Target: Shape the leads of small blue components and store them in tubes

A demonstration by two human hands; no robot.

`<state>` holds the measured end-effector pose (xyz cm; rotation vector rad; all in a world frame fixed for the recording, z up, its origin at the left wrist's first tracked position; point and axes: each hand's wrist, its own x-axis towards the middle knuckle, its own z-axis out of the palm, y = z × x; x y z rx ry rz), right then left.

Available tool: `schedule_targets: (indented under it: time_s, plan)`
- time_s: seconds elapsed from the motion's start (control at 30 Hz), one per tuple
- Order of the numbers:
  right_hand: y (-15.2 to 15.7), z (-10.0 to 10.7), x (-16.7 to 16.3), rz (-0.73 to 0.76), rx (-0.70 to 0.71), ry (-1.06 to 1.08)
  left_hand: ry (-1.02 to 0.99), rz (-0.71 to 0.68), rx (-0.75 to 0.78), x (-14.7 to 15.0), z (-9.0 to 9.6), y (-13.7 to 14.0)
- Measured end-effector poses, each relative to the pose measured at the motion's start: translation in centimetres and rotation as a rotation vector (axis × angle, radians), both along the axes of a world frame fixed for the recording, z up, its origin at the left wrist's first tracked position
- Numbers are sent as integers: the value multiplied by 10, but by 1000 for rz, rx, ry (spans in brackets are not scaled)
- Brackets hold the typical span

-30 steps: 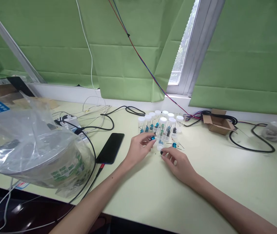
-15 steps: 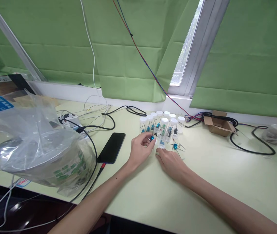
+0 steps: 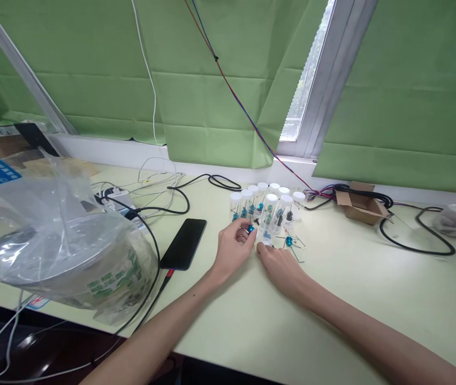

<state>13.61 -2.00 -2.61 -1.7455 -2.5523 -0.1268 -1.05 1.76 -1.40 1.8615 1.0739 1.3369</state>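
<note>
My left hand is closed in a pinch on a small blue part with thin metal legs, just left of a group of transparent tubes. My right hand rests on the table with curled fingers. Its fingertips are at the foot of the front white-capped tube; whatever they pinch is too small to make out. Behind the hands, several more tubes with white caps stand upright, with blue, green or black parts inside. Beside my right hand lies another blue part with spread legs.
A black phone with a cable lies left of my left hand. Farther left stands a large tub in a plastic bag. An open cardboard box and black cables lie at the right rear, below green blinds.
Hardly anything differs. Both hands stay in nearly the same place, the left still pinching the blue part, and the view has shifted very slightly.
</note>
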Motion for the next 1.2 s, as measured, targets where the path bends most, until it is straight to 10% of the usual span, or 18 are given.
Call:
schedule_targets:
  time_s: [0.63,1.2]
  plan:
    - [-16,-25,29,98,84,913,0,-61,168,7,-2,-12]
    - [-13,-28,32,27,134,1127,163,-253,-79,15,4,-22]
